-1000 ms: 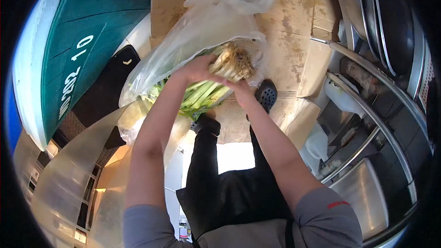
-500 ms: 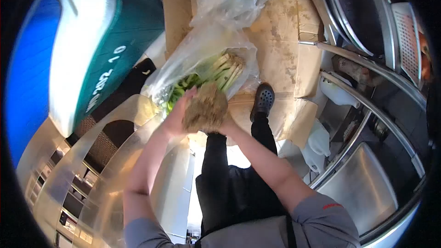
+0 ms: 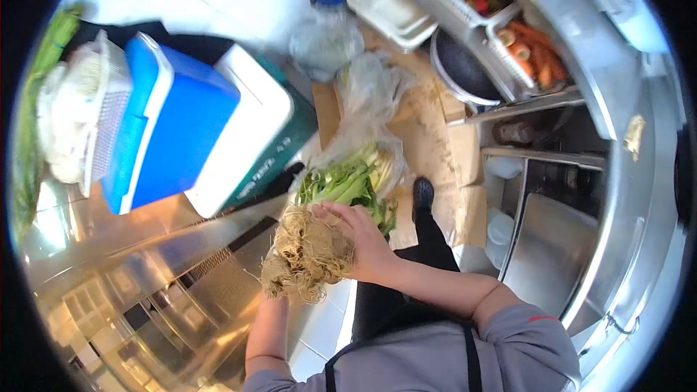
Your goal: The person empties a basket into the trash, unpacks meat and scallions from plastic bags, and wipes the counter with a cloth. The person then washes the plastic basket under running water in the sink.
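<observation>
A bunch of leafy greens with a thick tangle of pale brown roots (image 3: 305, 254) is held up in front of me, root end toward the camera. My right hand (image 3: 363, 239) is closed round its right side, fingers lying over the top of the clump. My left forearm (image 3: 267, 327) runs up to the clump from below; the roots hide most of my left hand, which supports the left side. Just beyond lies a clear plastic bag (image 3: 377, 76) with more green stalks and leaves (image 3: 345, 181) at its mouth. Where the held bunch's own leaves end I cannot tell.
Flattened cardboard (image 3: 428, 138) covers the floor under the bag. A teal-and-white cooler (image 3: 254, 116) and a blue cooler (image 3: 174, 131) stand to the left. On the right are a metal rack (image 3: 534, 152), a basket of carrots (image 3: 534, 54) and a dark round pan (image 3: 461, 65).
The view has swung, bringing more of the coolers and vegetable baskets into sight. The root clump is closer and turned, its stringy roots now plain. My right hand has come over its top.
</observation>
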